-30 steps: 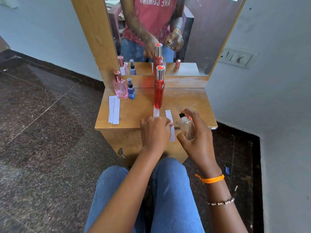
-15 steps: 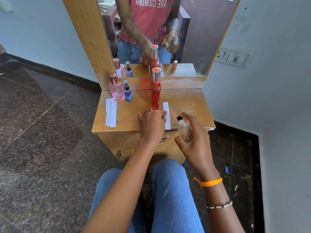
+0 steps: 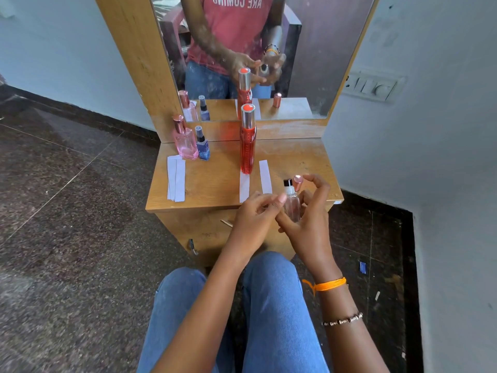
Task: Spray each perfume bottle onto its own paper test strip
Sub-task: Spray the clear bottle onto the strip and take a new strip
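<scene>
- Strip: a second earlier the left hand was pressing on this white paper strip near the table's front edge; now the strip lies free on the wooden table, just right of the tall red bottle, and the hand has left it.
- Left hand: it has come across to the clear bottle, fingers loosely curled and holding nothing, the fingertips at the bottle's shoulder.
- Right hand: it keeps the clear bottle wrapped in the palm, upright, just off the front right corner of the table, as in both earlier frames. Thumb and forefinger now arch open above the black nozzle.
- Cap: a rose-gold cap shows just beside the nozzle. Whether the fingers pinch it or it stands on the table behind them, I cannot tell.
- Meaning: my reading is that this bottle's spray is done and capping is in hand.
- Remaining: 1 strip lies with its far end under or against the red bottle; a stack of spare strips waits at the left, in front of the pink bottle and the small blue bottle. Those 2 probably remain to be sprayed.
</scene>
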`<control>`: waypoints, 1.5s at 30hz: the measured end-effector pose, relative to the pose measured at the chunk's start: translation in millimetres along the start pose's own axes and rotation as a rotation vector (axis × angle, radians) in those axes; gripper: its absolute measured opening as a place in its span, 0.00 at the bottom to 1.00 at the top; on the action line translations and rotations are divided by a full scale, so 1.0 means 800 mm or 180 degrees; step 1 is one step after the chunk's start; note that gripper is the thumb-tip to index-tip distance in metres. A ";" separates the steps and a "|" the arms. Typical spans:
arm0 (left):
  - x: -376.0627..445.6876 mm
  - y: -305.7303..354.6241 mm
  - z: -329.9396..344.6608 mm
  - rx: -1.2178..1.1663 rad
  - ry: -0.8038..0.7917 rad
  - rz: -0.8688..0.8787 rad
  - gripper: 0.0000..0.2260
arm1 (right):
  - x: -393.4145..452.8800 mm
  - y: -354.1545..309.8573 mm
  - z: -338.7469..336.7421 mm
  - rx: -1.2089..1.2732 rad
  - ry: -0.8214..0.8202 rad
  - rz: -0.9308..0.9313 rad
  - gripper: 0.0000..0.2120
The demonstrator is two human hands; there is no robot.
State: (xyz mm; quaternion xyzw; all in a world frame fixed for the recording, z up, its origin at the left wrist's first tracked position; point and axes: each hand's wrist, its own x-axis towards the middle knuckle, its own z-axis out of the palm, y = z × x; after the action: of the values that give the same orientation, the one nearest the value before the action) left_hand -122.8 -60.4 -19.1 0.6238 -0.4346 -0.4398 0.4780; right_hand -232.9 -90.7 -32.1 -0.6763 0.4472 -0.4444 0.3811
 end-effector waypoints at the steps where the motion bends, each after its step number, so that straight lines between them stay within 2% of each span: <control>1: -0.002 0.002 -0.001 -0.0034 -0.0030 0.0001 0.07 | 0.000 0.000 0.001 0.0063 -0.0003 0.0024 0.28; 3: -0.002 0.003 -0.003 -0.0058 -0.0004 -0.0005 0.02 | -0.001 0.001 0.004 0.0150 -0.0060 0.0044 0.29; 10: 0.000 0.003 -0.013 -0.0240 0.0259 -0.0109 0.05 | 0.000 -0.001 -0.018 0.0126 -0.0853 -0.0039 0.37; 12: 0.001 0.004 -0.016 -0.0194 0.0309 -0.0056 0.06 | 0.007 -0.001 -0.025 0.0292 -0.0612 0.0010 0.28; 14: 0.000 0.004 -0.019 -0.0281 0.0297 -0.0037 0.06 | 0.019 0.004 -0.030 0.0112 -0.0082 -0.0124 0.17; 15: -0.001 0.004 -0.020 -0.0286 0.0268 -0.0036 0.06 | 0.027 0.008 -0.031 -0.0149 0.0094 -0.0220 0.18; 17: -0.003 0.004 -0.021 -0.0246 0.0184 -0.0022 0.08 | 0.042 0.018 -0.026 -0.0761 0.0009 -0.0422 0.23; 21: -0.005 0.003 -0.020 -0.0148 0.0186 0.0007 0.08 | 0.065 0.035 -0.011 -0.1272 -0.0320 -0.0270 0.16; 24: -0.005 0.002 -0.022 -0.0036 0.0233 0.0018 0.08 | 0.068 0.020 -0.012 -0.0786 -0.0088 -0.0263 0.11; 27: -0.005 0.002 -0.025 0.0019 0.0241 0.0088 0.09 | 0.062 -0.024 -0.023 0.0880 -0.0286 -0.0053 0.11; 28: -0.005 0.002 -0.026 0.0020 0.0235 0.0106 0.09 | 0.060 -0.035 -0.025 0.1173 -0.0458 -0.0092 0.12; 30: -0.005 0.004 -0.027 -0.0002 0.0217 0.0142 0.10 | 0.060 -0.047 -0.027 0.1104 -0.0844 -0.0188 0.13; 32: -0.004 0.004 -0.027 0.0010 0.0251 0.0193 0.11 | 0.063 -0.049 -0.025 0.0665 -0.1159 -0.0232 0.13; 34: -0.004 0.005 -0.029 0.0092 0.0304 0.0263 0.11 | 0.064 -0.048 -0.024 0.0466 -0.1266 -0.0218 0.12; 40: -0.007 0.004 -0.030 0.0306 0.0422 0.0428 0.11 | 0.060 -0.048 -0.019 0.0395 -0.1011 -0.0190 0.10; 43: -0.006 0.010 -0.028 0.0252 0.0454 0.0509 0.11 | 0.055 -0.044 -0.021 0.0287 -0.0852 -0.0155 0.15; 45: -0.002 0.015 -0.028 0.0146 0.0396 0.0522 0.12 | 0.045 -0.037 -0.023 0.0541 -0.0894 -0.0042 0.19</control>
State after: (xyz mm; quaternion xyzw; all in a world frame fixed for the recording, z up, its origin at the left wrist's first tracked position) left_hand -103.1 -55.9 -3.7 0.6230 -0.4637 -0.3496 0.5241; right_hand -235.0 -117.5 10.4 -0.7000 0.3458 -0.3842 0.4927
